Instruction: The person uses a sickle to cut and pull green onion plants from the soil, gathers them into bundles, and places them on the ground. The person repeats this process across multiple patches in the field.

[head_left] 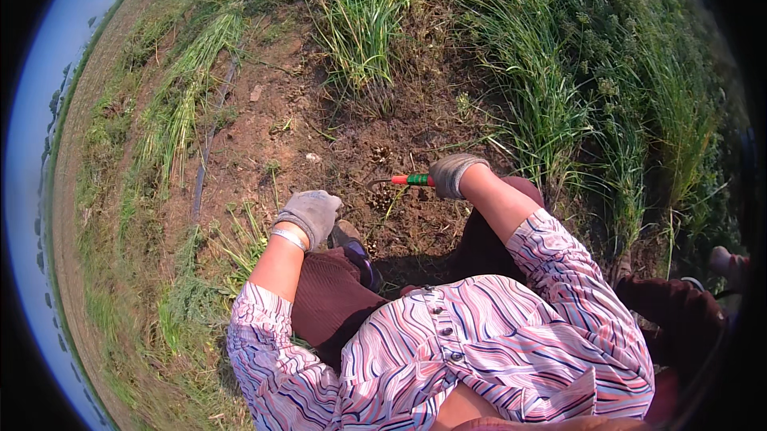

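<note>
My right hand (457, 174), in a grey-brown work glove, is wrapped round the end of a sickle's red and green handle (411, 180). The sickle points left over the soil, and its thin dark curved blade is hard to see against the ground. Over my left knee, my left hand (311, 215) wears a pale grey glove. Its fingers are curled in, with nothing visible in them. Cut stubble (382, 155) dots the brown soil in front of me. Just beyond it stands an upright clump of green grass-like stalks (367, 39).
Tall green growth (551, 87) lines the right side. Cut stalks (188, 99) lie at left beside a dark drip pipe (204, 161). My shoe (363, 259) is below my left hand. Another person's dark-clothed leg (671, 303) shows at the lower right.
</note>
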A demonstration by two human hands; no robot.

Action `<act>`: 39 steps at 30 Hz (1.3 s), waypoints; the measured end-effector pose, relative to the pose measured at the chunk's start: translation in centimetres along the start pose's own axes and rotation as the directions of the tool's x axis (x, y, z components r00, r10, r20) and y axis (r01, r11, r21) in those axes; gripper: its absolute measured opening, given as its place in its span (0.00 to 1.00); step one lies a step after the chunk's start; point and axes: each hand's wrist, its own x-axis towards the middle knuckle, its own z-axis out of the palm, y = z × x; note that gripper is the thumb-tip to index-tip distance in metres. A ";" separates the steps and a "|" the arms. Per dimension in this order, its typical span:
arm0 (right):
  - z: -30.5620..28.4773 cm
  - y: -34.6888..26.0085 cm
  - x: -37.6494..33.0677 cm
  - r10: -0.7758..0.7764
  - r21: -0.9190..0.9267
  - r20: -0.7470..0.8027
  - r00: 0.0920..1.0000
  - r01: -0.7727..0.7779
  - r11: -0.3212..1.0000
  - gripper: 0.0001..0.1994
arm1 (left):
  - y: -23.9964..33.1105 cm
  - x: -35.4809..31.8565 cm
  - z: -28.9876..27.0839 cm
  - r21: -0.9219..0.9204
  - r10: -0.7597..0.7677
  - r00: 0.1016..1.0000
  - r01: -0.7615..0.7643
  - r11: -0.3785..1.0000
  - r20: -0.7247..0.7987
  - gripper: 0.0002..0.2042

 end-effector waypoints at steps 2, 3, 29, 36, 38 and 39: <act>-0.8 -1.1 -1.1 -0.025 0.014 -0.010 1.000 0.025 1.000 0.15 | -0.4 -0.3 0.5 -0.025 -0.012 1.000 0.013 1.000 0.015 0.12; -1.2 -1.2 -1.8 -0.022 0.026 -0.016 1.000 0.023 0.999 0.16 | -0.4 0.0 0.7 -0.034 0.005 1.000 -0.005 0.999 -0.004 0.12; 8.1 20.4 2.8 0.409 0.983 0.017 0.912 -0.090 0.159 0.14 | 2.2 6.4 -3.1 0.033 0.282 0.946 -0.280 0.959 -0.159 0.30; 9.9 20.5 16.3 0.251 0.951 0.031 0.968 0.048 -0.304 0.13 | 4.5 25.2 -2.7 0.321 0.680 0.699 -0.607 0.727 -0.219 0.29; 9.3 20.3 18.4 0.187 0.949 0.028 0.982 0.033 -0.314 0.14 | 4.5 31.5 -0.2 0.360 0.751 0.607 -0.661 0.659 -0.262 0.27; 9.1 20.8 19.1 0.150 0.961 0.049 0.987 -0.005 -0.278 0.14 | 4.5 34.9 0.4 0.384 0.776 0.579 -0.677 0.628 -0.250 0.27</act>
